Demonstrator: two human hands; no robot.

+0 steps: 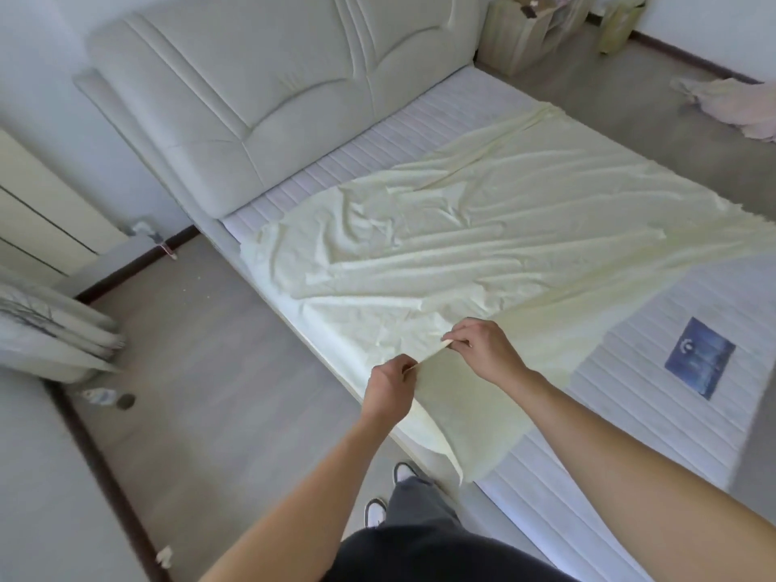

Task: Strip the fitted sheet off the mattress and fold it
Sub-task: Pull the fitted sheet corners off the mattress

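A pale yellow fitted sheet (483, 228) lies loose and wrinkled across the white quilted mattress (655, 417), off its corners. Bare mattress shows near the headboard and at the near right. At the near left side of the bed, both hands hold one edge of the sheet, lifted off the mattress. My left hand (388, 388) pinches the edge at its lower end. My right hand (483, 348) pinches it a little higher and farther in. The stretch of edge between them is taut, and a flap of sheet hangs below them over the bed's side.
A padded cream headboard (268, 90) stands at the far end. Grey floor (201, 371) runs along the left, with folded bedding (50, 333) by the wall. A crumpled cloth (730, 107) lies on the floor far right. A blue label (699, 363) is on the mattress.
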